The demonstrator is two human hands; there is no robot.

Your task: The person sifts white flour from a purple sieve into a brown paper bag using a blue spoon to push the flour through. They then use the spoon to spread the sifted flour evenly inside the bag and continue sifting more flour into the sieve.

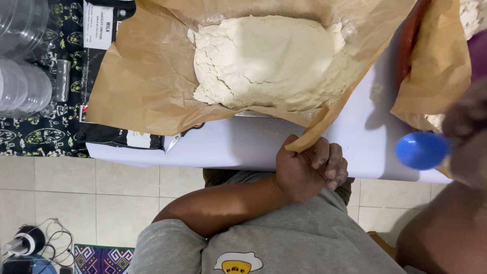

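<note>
A large slab of pale crumbly dough (pixel 269 61) lies on a sheet of brown paper (pixel 147 76) on the white table (pixel 243 147). My left hand (pixel 309 170) is curled in a fist at the table's near edge, with its fingers closed on the corner of the brown paper. My right hand (pixel 469 137) is at the far right, close to the camera and blurred. It holds a round blue plastic scoop (pixel 421 150) over the table edge, to the right of the dough.
A second brown paper (pixel 439 71) with more dough lies at the right, beside a red-brown rim (pixel 408 45). Clear plastic containers (pixel 23 76) stand on a patterned cloth at left, next to a black packet (pixel 106 134). Cables (pixel 30 243) lie on the tiled floor.
</note>
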